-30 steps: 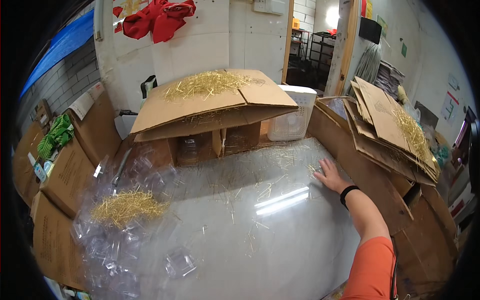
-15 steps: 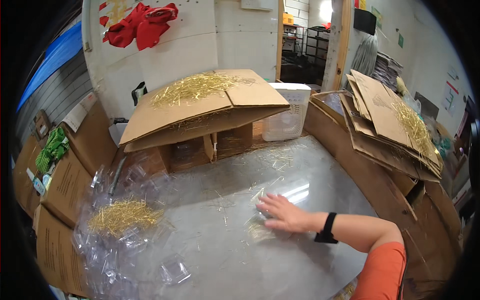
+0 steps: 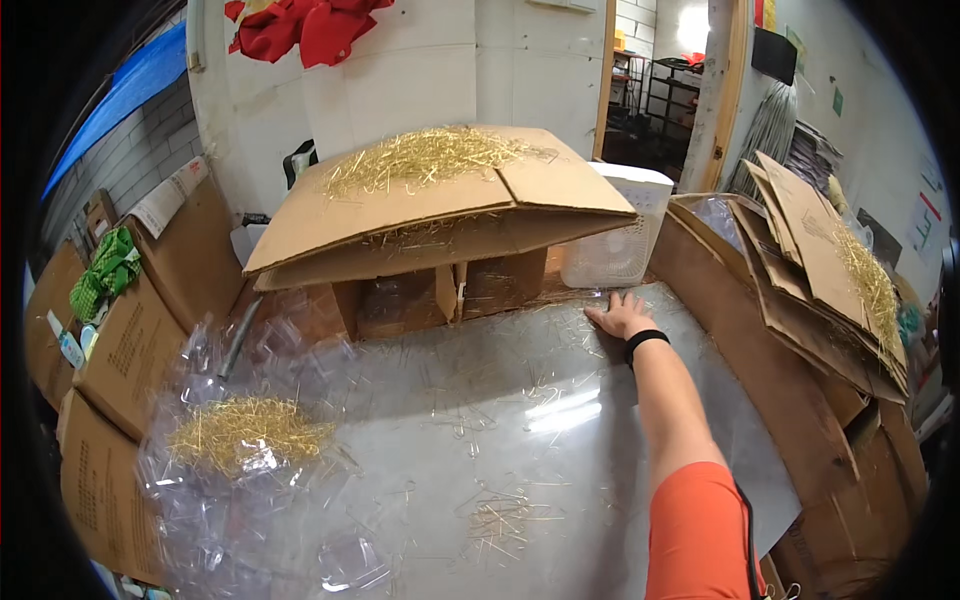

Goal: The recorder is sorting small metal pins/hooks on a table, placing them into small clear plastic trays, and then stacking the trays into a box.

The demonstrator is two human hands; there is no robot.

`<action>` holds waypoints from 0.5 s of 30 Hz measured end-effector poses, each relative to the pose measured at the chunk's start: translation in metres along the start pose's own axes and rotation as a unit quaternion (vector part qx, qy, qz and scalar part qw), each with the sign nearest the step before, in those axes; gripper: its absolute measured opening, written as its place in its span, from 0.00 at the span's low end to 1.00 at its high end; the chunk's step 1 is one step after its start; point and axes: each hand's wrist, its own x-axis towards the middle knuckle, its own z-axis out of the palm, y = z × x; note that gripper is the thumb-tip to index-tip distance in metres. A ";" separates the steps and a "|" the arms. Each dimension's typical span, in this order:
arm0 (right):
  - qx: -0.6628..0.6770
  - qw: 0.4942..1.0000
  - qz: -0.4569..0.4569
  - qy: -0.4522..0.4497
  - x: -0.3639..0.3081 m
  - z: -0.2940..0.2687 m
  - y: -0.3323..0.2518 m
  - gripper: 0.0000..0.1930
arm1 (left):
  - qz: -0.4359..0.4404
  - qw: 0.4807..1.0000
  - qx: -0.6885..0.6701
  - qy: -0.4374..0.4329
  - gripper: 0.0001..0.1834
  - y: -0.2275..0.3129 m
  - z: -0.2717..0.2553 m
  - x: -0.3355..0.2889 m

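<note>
My right hand (image 3: 625, 318) lies palm down at the far edge of the grey tabletop (image 3: 420, 400), its fingers spread. A few thin gold-coloured wire pieces, some looking hooked, lie beside it. Just beyond the fingertips stands a white plastic fan-like box with a round grille (image 3: 610, 250). Nearer to me a small loose heap of gold wire pieces (image 3: 505, 520) rests on the table, and others are scattered across it. A larger gold heap (image 3: 250, 432) sits on the left among clear plastic boxes (image 3: 352, 562). My left hand is out of view.
A flattened carton (image 3: 420, 215) bearing gold wires rests on cardboard compartments at the back. On the right, stacked cardboard sheets (image 3: 800, 240) hold another gold pile above a wooden side board (image 3: 740, 370). Cardboard boxes (image 3: 140, 350) line the left. A red cloth (image 3: 310, 28) hangs behind.
My right hand has moved from mid-table to the far edge, arm now stretched forward. A small gold heap now shows nearer to me. The view has shifted slightly.
</note>
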 end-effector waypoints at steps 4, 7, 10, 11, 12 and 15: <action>-0.040 0.994 -0.089 0.040 -0.020 0.018 0.021 0.45 | -0.004 1.000 0.001 -0.005 0.26 -0.001 0.000 0.002; -0.047 0.980 -0.185 0.061 -0.056 0.028 0.031 0.39 | -0.005 1.000 0.000 -0.003 0.26 -0.001 0.000 0.001; -0.103 0.957 -0.265 0.057 -0.089 0.046 0.040 0.38 | 0.000 1.000 -0.001 -0.003 0.26 -0.002 0.001 0.004; -0.058 0.957 -0.280 0.057 -0.118 0.044 0.031 0.37 | 0.001 1.000 0.000 -0.003 0.26 -0.002 0.001 0.003; -0.060 0.947 -0.312 0.054 -0.140 0.050 0.028 0.37 | 0.002 1.000 0.001 -0.004 0.26 -0.003 0.001 0.004; -0.044 0.909 -0.412 0.052 -0.207 0.065 0.015 0.37 | 0.006 1.000 0.000 -0.007 0.26 -0.003 0.002 0.005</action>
